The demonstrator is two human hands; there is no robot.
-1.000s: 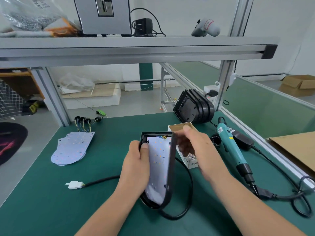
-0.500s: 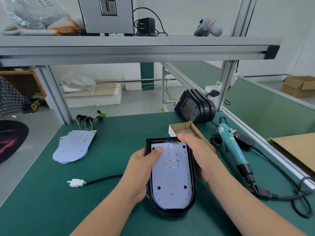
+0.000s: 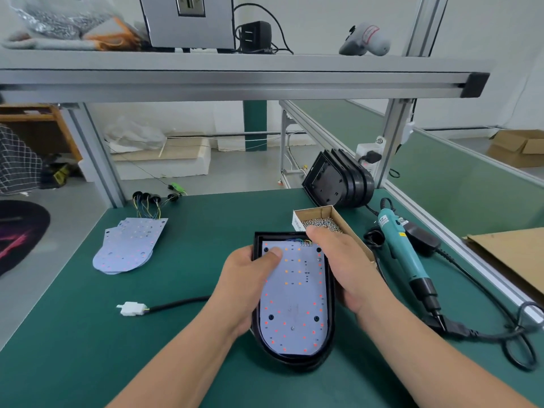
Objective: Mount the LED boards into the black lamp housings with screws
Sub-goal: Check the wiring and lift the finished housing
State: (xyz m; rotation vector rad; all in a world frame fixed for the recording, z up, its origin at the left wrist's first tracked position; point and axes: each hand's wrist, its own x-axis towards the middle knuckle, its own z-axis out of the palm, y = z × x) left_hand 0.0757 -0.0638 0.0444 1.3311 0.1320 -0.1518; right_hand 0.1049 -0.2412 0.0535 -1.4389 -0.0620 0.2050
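On the green mat (image 3: 88,348), left hand (image 3: 247,287) and right hand (image 3: 344,266) grip the housing (image 3: 297,360).

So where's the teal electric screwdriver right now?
The screwdriver lies on the green bench at the right of the head view, just right of the cardboard screw box and the right hand gripping the black lamp housing.
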